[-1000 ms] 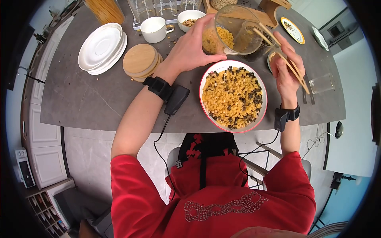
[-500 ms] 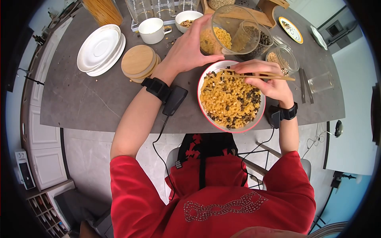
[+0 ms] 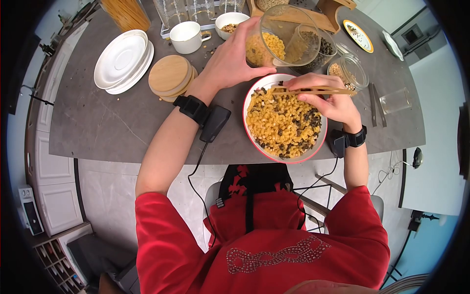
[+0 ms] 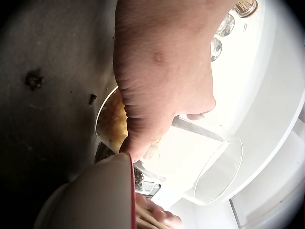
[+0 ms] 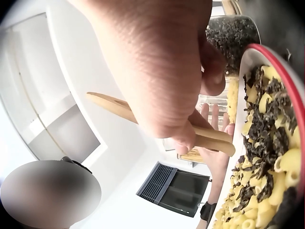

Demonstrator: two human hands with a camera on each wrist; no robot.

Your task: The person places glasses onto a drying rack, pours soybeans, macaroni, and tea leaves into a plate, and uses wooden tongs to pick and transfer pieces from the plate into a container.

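My left hand [image 3: 230,61] grips a clear glass jar [image 3: 289,32], tipped on its side with yellow macaroni [image 3: 267,49] inside. Its thumb lies by the rim of a white bowl [image 4: 86,195] in the left wrist view. Red-rimmed, the bowl [image 3: 320,139] is full of macaroni mixed with dark, dried leaf-like pieces [image 5: 267,129]. Over the bowl's far right side, my right hand [image 3: 333,103] holds wooden tongs [image 3: 318,91] between thumb and fingers. The right wrist view shows the two tong tips close together above the bowl's rim, with nothing visible between them.
Behind the right hand stand a jar of dark leaves [image 3: 325,49] and an open jar [image 3: 355,71] of pale bits. Metal tweezers [image 3: 378,105] and a glass [image 3: 395,101] lie farther right. Left are plates [image 3: 120,61], wooden lids [image 3: 169,76], a cup [image 3: 187,38] and a small bowl [image 3: 230,22].
My right hand has swung left and down with the tongs, from beside the jars to over the bowl, then stayed nearly still. The left hand and its jar have barely moved.
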